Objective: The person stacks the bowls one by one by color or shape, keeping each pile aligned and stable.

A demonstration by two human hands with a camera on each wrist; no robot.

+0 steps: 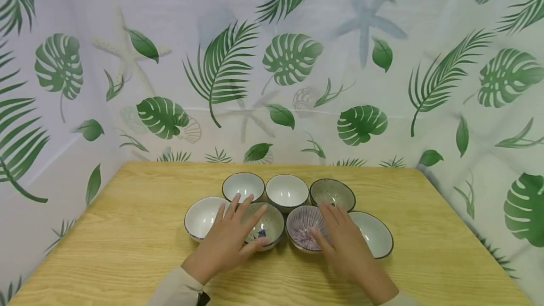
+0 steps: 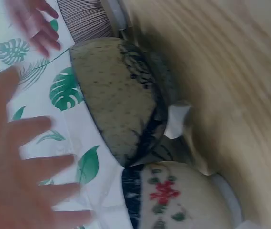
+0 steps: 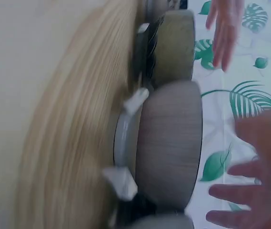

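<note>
Several bowls stand close together in two rows on the table. My left hand (image 1: 227,237), fingers spread, hovers over the front row, between a white bowl (image 1: 199,218) and a speckled grey-green bowl (image 1: 274,223). In the left wrist view the white bowl (image 2: 178,195) shows a red flower on its outside. My right hand (image 1: 346,242) is held over the purple-striped bowl (image 1: 303,225), its fingers fairly straight and partly covering that bowl. Right of it sits a pale bowl (image 1: 376,235), partly hidden by the hand. Neither hand holds anything.
Behind stand two white bowls (image 1: 243,185) and a darker speckled bowl (image 1: 333,192). The wooden table (image 1: 127,230) ends at a leaf-printed cloth (image 1: 238,84) hung behind it and along the sides. Small white pieces (image 2: 177,120) show beside the bowls' bases.
</note>
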